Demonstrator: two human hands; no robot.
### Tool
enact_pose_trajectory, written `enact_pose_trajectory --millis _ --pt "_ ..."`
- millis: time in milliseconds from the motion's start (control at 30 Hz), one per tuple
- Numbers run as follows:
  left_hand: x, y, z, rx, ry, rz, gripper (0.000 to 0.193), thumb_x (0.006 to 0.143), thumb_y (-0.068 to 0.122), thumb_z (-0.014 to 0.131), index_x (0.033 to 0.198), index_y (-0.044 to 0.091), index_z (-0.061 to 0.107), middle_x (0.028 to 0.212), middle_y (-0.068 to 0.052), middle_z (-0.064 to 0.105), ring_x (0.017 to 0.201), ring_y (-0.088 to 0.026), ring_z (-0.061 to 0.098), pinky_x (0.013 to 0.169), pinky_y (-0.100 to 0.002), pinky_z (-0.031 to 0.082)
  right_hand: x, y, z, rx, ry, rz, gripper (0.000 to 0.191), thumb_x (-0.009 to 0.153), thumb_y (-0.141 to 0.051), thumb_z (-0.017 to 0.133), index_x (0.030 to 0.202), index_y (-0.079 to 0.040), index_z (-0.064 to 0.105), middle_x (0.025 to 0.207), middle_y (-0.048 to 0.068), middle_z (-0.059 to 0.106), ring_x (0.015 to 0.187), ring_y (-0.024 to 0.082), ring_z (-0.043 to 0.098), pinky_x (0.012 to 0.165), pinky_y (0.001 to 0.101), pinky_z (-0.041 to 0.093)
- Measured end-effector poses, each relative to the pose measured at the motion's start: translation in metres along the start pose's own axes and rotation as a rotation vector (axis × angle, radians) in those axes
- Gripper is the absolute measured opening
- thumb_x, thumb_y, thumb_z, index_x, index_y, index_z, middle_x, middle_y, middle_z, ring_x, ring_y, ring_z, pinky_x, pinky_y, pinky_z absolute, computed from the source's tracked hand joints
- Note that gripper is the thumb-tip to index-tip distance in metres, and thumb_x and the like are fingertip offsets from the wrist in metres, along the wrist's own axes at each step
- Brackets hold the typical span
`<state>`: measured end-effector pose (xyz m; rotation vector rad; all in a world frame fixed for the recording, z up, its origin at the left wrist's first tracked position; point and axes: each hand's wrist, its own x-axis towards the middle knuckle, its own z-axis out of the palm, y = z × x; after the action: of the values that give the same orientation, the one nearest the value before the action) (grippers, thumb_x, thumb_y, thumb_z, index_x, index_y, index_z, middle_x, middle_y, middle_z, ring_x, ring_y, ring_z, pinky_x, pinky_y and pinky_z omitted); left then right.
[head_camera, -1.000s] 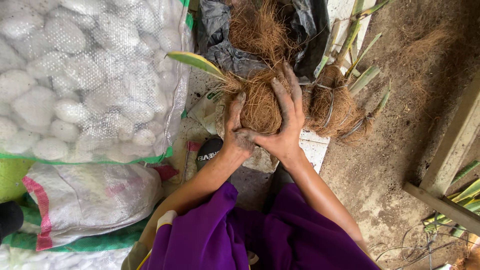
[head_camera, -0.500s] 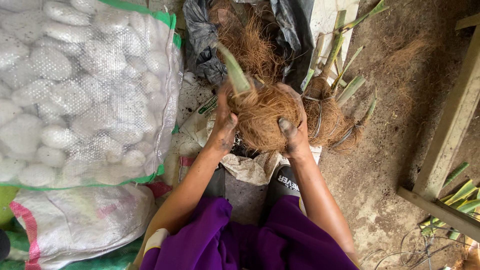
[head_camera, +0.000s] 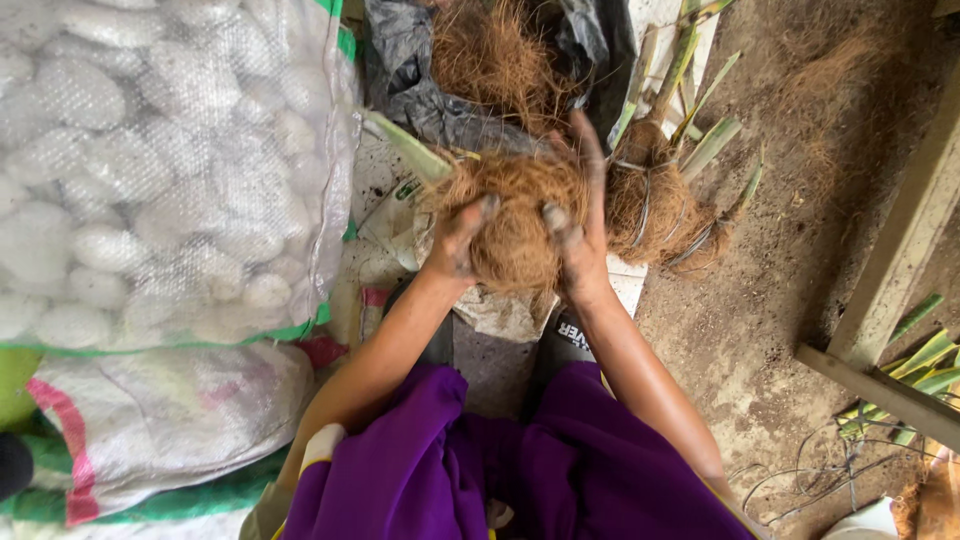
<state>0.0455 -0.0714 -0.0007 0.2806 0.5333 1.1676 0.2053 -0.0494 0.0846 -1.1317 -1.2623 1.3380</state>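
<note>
Coir ball (leafy), both hands' fingers clasping it, sack close left.

Left side: a big mesh sack of white stones walls off my left hand; no way through there.
Ahead: I see a black plastic bag heaped with loose fibre just beyond the husk ball I hold.
Right side: wired husk bundles with green stalks sit just beside my right hand.
Far right: bare dirt floor gives open room, up to a wooden frame.
Below: my knees in purple cloth close the near side.
</note>
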Motion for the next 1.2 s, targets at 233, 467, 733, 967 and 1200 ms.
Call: enact_pose_trajectory --millis 233,467,733,967,1200 --pt "0.012 0.018 0.034 -0.387 0.066 -0.107 0.077 0.096 0.059 0.063 0.147 0.003 0.049 0.138 -0.020 0.060 0.123 -0.034 0.063 0.100 -0.051 0.060 0.007 0.006 0.024 -0.397 0.159 -0.743 0.096 0.076 -0.081 0.061 0.161 -0.046 0.033 0.177 -0.003 0.005 0.162 0.033 0.018 0.128 0.0599 0.025" --pt "0.001 0.032 0.075 0.444 -0.066 0.422 0.063 0.112 0.046 0.055 0.159 0.011 0.033 0.164 -0.015 0.033 0.154 -0.029 0.033 0.130 -0.050 0.034 0.041 -0.028 -0.002 -0.401 0.124 -0.817 0.080 0.080 -0.063 0.078 0.149 -0.031 0.052 0.157 0.006 0.045 0.145 0.034 0.048 0.121 0.0610 0.042" --pt "0.048 0.143 0.181 0.737 -0.448 0.348 0.072 0.116 0.060 0.032 0.167 0.017 0.005 0.174 -0.004 -0.016 0.160 -0.018 -0.017 0.137 -0.040 -0.013 0.077 -0.126 -0.075 -0.155 0.265 -0.305 0.091 0.099 -0.056 0.067 0.161 -0.031 0.006 0.160 0.017 0.040 0.138 0.029 0.045 0.125 0.0465 0.042" --pt "0.051 0.215 0.256 0.623 -0.398 0.106 0.100 0.099 0.074 0.042 0.164 0.027 -0.017 0.169 -0.002 -0.036 0.157 -0.022 -0.032 0.123 -0.065 -0.015 0.088 -0.202 -0.066 0.066 0.208 -0.161 0.113 0.085 -0.075 0.071 0.157 -0.023 0.000 0.166 0.021 0.020 0.155 0.037 0.031 0.125 0.0611 0.039" --pt "0.034 0.155 0.209 0.540 -0.108 0.416 0.099 0.093 0.071 0.068 0.163 0.026 0.014 0.171 -0.019 0.024 0.161 -0.038 0.029 0.135 -0.070 0.022 0.068 -0.151 -0.037 0.148 -0.045 -0.390 0.094 0.091 -0.083 0.055 0.157 -0.016 0.049 0.155 0.017 0.050 0.146 0.031 0.051 0.120 0.0547 0.047"
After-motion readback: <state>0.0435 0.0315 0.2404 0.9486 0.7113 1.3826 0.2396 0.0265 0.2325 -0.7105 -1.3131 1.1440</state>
